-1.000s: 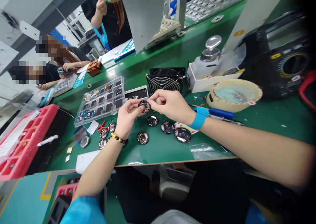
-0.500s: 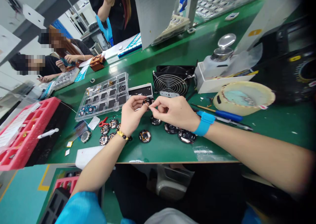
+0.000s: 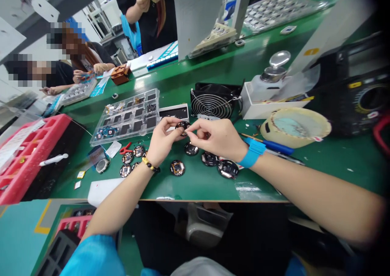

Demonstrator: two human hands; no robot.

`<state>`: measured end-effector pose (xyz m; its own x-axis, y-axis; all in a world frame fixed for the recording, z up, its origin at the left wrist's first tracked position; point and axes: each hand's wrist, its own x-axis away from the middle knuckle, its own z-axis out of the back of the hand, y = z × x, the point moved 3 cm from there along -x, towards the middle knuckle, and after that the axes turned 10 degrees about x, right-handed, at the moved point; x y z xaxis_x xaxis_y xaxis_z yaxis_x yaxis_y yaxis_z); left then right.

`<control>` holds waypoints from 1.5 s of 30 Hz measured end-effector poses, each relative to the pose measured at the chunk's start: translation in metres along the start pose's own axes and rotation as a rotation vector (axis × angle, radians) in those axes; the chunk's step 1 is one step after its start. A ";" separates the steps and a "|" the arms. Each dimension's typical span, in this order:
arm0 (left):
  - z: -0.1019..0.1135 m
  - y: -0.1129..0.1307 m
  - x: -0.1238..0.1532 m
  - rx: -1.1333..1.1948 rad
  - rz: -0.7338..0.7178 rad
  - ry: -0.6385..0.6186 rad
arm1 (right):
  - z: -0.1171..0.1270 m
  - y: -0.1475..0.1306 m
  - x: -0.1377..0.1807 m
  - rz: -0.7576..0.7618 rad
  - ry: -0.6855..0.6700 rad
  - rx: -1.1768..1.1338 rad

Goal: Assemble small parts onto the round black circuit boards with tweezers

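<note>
Between the thumb and fingers of my left hand (image 3: 161, 142) is a round black watch module (image 3: 183, 125), held above the green bench. My right hand (image 3: 217, 137) is closed in a pinch at the module's right edge; whatever its fingertips grip is too small to make out. Below the hands lies a similar round module (image 3: 177, 167) with its circuit side up. Other round modules rest nearby: one under the fingers (image 3: 191, 149), two beneath my right wrist (image 3: 228, 169), and a cluster (image 3: 127, 158) left of my left wrist.
A clear compartment box (image 3: 124, 115) and a black fan (image 3: 213, 101) stand behind my hands. To the right are a cream tub (image 3: 295, 126), a blue-handled tool (image 3: 277, 147) and a white holder (image 3: 262, 105). A red tray (image 3: 21, 154) is at left. Co-workers sit across the bench.
The view has shifted slightly. Both hands stay together at the held module, with only a small shift of the right fingers at its edge.
</note>
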<state>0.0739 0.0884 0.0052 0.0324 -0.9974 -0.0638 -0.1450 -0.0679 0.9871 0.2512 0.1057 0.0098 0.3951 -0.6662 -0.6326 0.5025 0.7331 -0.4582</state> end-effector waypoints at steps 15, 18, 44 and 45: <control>0.006 0.004 -0.004 -0.093 -0.092 -0.036 | 0.015 0.010 -0.011 -0.158 -0.063 -0.072; 0.005 0.008 -0.003 -0.200 -0.180 -0.062 | 0.008 0.014 -0.010 -0.201 -0.179 -0.144; 0.000 0.011 0.005 -0.411 -0.292 -0.045 | 0.003 0.008 -0.002 -0.087 -0.133 0.092; -0.001 0.011 0.005 -0.407 -0.287 -0.050 | 0.003 0.007 -0.002 -0.079 -0.121 0.109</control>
<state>0.0737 0.0823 0.0163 -0.0343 -0.9404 -0.3382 0.2605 -0.3352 0.9054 0.2561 0.1113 0.0094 0.4375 -0.7374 -0.5146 0.6135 0.6632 -0.4288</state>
